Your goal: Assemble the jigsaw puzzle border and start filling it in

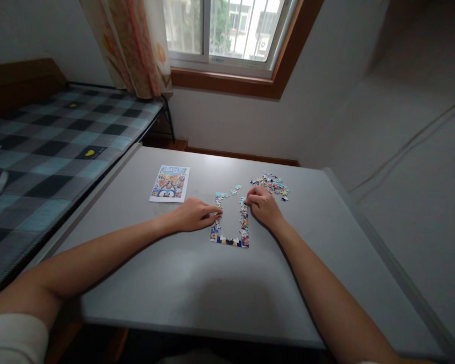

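Observation:
A partly joined jigsaw puzzle border (229, 242) lies flat on the table, its left, bottom and right sides linked into a U shape. My left hand (196, 214) rests at the left side, fingers stretched out, the index fingertip touching the border pieces. At the top of the right side, my right hand (264, 205) pinches a light-blue puzzle piece (243, 200) against the border; the fingers partly cover it. A few loose light-blue pieces (235, 189) lie just beyond the gap at the top. Behind my right hand spreads a pile of mixed puzzle pieces (273, 183).
A printed reference picture (169, 184) lies on the grey-white table (167, 283) left of the puzzle. A bed with a checked mattress (109, 129) runs along the table's left side. Beyond are a curtain (136, 45) and a window (227, 30); a wall stands at right.

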Tool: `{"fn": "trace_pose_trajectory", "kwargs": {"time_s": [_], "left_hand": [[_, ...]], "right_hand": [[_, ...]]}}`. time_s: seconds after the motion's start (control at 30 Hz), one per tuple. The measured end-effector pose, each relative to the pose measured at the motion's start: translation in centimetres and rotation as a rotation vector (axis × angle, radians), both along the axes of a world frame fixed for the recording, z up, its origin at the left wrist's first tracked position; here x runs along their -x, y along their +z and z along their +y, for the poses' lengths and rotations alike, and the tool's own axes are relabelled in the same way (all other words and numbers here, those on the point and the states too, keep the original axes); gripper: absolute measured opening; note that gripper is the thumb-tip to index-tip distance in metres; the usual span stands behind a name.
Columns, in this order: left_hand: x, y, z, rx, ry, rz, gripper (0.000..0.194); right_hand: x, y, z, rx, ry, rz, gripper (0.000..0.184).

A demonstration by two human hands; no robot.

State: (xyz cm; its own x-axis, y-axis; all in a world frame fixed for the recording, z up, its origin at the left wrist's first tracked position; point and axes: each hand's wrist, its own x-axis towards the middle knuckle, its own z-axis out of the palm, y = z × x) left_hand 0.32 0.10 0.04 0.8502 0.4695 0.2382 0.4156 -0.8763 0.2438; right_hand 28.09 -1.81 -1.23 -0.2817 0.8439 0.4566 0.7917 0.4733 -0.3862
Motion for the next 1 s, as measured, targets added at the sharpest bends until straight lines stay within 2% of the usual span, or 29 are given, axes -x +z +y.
{"fn": "trace_pose_trajectory", "kwargs": {"time_s": [0.1, 0.2, 0.5, 0.8, 1.0], "left_hand": [[0.0, 0.1, 0.0, -0.003, 0.007, 0.004, 0.034], [0.0, -0.1, 0.0, -0.003, 0.015, 0.011, 0.034], [0.1, -0.4, 0.1, -0.011, -0.012, -0.017, 0.034], [0.1, -0.3, 0.1, 0.007, -0.004, -0.016, 0.033], [0.0, -0.3, 0.0, 0.006, -0.001, -0.001, 0.033]], "right_hand": [[0.7, 0.9, -0.4, -0.008, -0.009, -0.157, 0.026], [1.1, 1.1, -0.6, -0.022, -0.016, -0.206, 0.027], [0.1, -0.3, -0.3, -0.138, -0.061, 0.062, 0.036], [0.7, -0.6, 0.4, 0.059, -0.148, 0.230, 0.030], [0.1, 1.2, 2.6, 0.285, -0.143, 0.087, 0.025]]}}
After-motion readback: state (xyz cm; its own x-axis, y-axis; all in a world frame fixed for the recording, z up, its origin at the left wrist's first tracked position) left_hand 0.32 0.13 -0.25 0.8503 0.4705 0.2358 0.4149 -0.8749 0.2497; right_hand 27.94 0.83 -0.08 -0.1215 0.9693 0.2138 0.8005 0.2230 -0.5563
